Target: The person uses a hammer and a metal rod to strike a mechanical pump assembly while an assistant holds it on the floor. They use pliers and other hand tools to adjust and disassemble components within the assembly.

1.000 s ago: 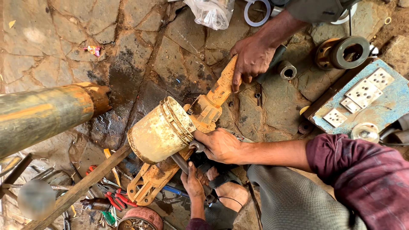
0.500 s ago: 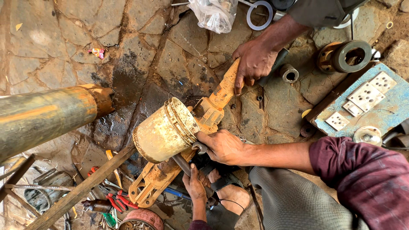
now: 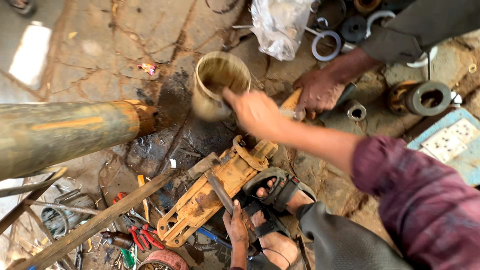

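Observation:
My right hand [image 3: 257, 114], on a maroon-sleeved arm, grips the rim of a dirty yellow metal cylinder [image 3: 217, 85]. The cylinder is blurred and held above the oily stone floor, its open end facing me. Below it lies a rusty yellow clamp tool [image 3: 215, 197]. My left hand [image 3: 237, 229] comes in from the bottom edge and holds a flat grey metal bar [image 3: 220, 192] against that tool. Another person's hand [image 3: 320, 91] grips the tool's yellow handle [image 3: 291, 104] just right of my right hand.
A thick rusty pipe [image 3: 65, 132] enters from the left. A wooden stick [image 3: 100, 222] crosses red-handled pliers [image 3: 142, 234]. My sandalled feet [image 3: 275, 192] rest beside the clamp tool. A plastic bag [image 3: 280, 25], metal rings [image 3: 325, 45], a round steel part [image 3: 422, 97] and a blue socket board [image 3: 450, 142] lie around.
The cylinder has come off the yellow tool and moved up and away from me. My right hand left the clamp area and now grips the cylinder's rim.

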